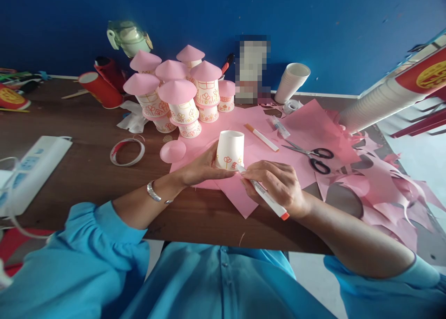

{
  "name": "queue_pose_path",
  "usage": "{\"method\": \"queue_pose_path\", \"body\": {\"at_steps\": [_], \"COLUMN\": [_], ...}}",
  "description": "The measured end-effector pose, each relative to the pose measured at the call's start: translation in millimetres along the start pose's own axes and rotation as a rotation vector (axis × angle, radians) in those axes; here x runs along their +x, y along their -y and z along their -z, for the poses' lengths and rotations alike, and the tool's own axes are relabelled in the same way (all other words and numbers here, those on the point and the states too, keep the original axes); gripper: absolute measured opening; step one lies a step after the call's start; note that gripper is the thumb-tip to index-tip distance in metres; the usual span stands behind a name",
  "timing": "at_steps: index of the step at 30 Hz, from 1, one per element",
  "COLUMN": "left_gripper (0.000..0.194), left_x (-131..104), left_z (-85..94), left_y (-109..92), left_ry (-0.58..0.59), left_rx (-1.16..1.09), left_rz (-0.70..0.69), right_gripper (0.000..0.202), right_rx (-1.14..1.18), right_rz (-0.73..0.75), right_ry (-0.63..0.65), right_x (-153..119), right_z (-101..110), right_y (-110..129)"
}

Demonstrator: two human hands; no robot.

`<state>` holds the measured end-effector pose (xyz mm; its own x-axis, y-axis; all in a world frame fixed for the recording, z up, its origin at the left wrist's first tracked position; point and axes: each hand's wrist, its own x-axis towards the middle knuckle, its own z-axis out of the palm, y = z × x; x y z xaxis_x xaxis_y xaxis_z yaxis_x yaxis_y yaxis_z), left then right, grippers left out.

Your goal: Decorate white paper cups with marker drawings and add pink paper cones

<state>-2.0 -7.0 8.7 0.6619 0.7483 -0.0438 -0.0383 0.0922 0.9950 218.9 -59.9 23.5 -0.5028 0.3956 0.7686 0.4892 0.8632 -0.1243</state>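
Observation:
My left hand [204, 166] holds a white paper cup [230, 147] from its left side and below, over pink paper. Red flowers and yellowish marks are drawn along the cup's lower part. My right hand [275, 184] grips a white marker with an orange-red end [270, 200], its tip at the cup's lower right edge. Behind them stand several decorated cups with pink cone roofs [177, 92]. A small pink cone [173, 151] lies to the left of the held cup. Another marker with orange ends [262, 137] rests on the pink paper.
Scissors [310, 155], a glue tube [279, 127] and pink scraps [386, 189] lie to the right. Stacked white cups [291, 83] stand at the back; a long cup stack [379, 100] is at far right. A tape roll [127, 152] and power strip [36, 175] lie left.

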Motion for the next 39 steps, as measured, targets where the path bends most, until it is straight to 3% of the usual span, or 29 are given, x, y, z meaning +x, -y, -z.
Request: {"method": "queue_pose_path", "body": {"at_steps": [20, 33, 39], "left_gripper": [0.069, 0.058, 0.056], "left_x": [-2.6, -1.8, -2.2], "left_z": [1.9, 2.5, 2.4], "left_y": [-0.2, 1.1, 2.7], "left_ry": [-0.028, 0.007, -0.036], "left_rx": [-0.078, -0.209, -0.244], "left_rz": [0.039, 0.036, 0.022], "right_gripper": [0.02, 0.02, 0.022], "right_rx": [0.042, 0.029, 0.013], "right_rz": [0.018, 0.024, 0.032], "right_ry": [-0.031, -0.025, -0.043], "right_x": [0.6, -1.3, -2.9], "right_z": [3.4, 1.1, 0.9], "right_y": [1.6, 1.1, -0.9]}}
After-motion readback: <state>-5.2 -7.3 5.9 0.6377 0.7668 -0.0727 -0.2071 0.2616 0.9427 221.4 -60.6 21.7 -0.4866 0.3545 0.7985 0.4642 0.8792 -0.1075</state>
